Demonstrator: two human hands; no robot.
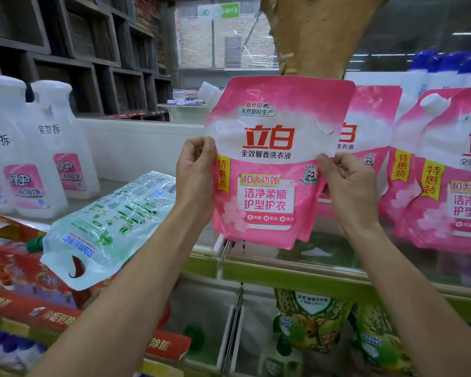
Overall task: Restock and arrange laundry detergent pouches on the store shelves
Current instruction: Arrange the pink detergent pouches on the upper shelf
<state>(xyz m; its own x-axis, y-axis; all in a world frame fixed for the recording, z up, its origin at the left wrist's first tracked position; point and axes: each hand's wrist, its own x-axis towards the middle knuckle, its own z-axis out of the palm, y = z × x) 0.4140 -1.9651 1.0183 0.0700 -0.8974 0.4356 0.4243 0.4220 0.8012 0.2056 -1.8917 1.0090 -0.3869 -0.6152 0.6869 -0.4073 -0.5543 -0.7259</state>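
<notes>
Before store shelves, left hand and right hand pinch an upright pink pouch by its edges.

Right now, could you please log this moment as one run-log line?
left hand: pinches pink pouch at left edge | right hand: pinches right edge | pouch: upright, label forward, before other pink pouches

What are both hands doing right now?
Left hand: pinching the pink detergent pouch by its left edge.
Right hand: pinching the same pouch's right edge.
</notes>
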